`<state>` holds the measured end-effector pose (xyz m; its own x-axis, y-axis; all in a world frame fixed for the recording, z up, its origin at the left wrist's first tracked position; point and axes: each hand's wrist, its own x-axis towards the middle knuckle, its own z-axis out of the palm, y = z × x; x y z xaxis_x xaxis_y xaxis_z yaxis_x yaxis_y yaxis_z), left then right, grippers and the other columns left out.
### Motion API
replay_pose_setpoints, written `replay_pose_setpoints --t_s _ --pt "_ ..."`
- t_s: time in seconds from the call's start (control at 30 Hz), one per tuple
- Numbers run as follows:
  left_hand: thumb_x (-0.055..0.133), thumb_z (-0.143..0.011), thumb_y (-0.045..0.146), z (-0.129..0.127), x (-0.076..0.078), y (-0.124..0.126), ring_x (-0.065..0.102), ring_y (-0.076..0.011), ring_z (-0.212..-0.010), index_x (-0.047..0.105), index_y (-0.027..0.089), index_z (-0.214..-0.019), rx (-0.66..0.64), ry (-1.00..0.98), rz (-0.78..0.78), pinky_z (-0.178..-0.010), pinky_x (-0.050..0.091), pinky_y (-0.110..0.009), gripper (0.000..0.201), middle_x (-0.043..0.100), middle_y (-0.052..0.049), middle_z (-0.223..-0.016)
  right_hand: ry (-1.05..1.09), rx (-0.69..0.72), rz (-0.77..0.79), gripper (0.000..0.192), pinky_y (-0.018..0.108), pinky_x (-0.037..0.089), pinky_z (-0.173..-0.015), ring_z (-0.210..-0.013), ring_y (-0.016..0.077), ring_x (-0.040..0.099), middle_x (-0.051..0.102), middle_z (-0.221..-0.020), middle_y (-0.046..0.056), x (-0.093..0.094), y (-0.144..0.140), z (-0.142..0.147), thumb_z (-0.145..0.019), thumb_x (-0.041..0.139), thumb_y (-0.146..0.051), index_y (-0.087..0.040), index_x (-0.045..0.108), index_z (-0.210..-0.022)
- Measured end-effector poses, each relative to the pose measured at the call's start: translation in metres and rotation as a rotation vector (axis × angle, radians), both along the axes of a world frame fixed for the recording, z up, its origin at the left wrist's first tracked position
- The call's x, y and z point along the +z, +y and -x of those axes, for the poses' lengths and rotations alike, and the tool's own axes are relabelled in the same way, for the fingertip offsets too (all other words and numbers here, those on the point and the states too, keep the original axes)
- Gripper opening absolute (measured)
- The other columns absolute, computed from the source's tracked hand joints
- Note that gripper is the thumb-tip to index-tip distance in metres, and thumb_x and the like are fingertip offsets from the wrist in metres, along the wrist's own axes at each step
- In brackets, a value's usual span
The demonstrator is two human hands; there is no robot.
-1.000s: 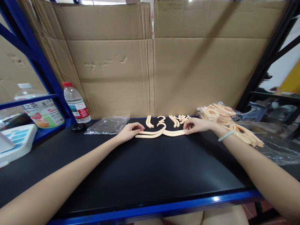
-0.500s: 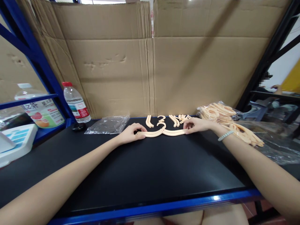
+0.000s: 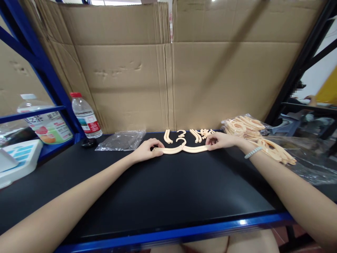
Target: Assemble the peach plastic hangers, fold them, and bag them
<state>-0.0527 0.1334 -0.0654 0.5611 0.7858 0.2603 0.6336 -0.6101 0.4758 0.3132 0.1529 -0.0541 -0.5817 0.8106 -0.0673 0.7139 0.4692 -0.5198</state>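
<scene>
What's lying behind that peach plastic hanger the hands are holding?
Behind the peach plastic hanger: loose curved peach pieces and small bits, then the cardboard wall. The hanger's ends sit hidden under fingers.

Bright, even overhead light; soft glare on the blue front edge of the worktop (image 3: 163,182). Faint diagonal shadow on the cardboard (image 3: 216,77). Strong wide-angle bending at edges; centre sharp.

**A packing bench in a small workshop**

Blue steel racking (image 3: 39,63) frames a black table (image 3: 163,196), flattened cardboard sheets (image 3: 168,70) wall its back, and bagged plastic hanger parts (image 3: 244,127) lie heaped beside empty plastic bags (image 3: 121,140).
</scene>
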Motion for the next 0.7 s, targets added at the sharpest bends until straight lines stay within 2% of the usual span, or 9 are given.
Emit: replay_pose_setpoints --t_s 0.4,0.7 --pt "0.057 -0.073 0.033 -0.0010 0.0005 -0.0011 0.057 -0.0218 -0.089 0.064 0.021 -0.089 0.018 0.010 -0.002 -0.080 0.044 -0.032 0.022 0.064 -0.004 -0.096 -0.007 -0.008 0.005 0.041 0.031 0.045 -0.067 -0.073 0.0183 0.057 0.065 -0.082 0.007 0.0008 -0.0007 0.0004 -0.068 0.065 -0.051 -0.015 0.067 -0.086" --pt "0.057 -0.073 0.034 0.0006 -0.0017 0.0016 0.058 -0.0232 -0.092 0.063 0.020 -0.093 0.026 -0.023 0.011 -0.083 0.045 -0.035 0.025 0.065 -0.005 -0.101 -0.002 -0.019 0.025 0.047 0.031 0.047 -0.069 -0.078 0.0188 0.058 0.063 -0.085 0.007 0.0009 0.0002 -0.0012 -0.068 0.065 -0.051 -0.014 0.064 -0.097"
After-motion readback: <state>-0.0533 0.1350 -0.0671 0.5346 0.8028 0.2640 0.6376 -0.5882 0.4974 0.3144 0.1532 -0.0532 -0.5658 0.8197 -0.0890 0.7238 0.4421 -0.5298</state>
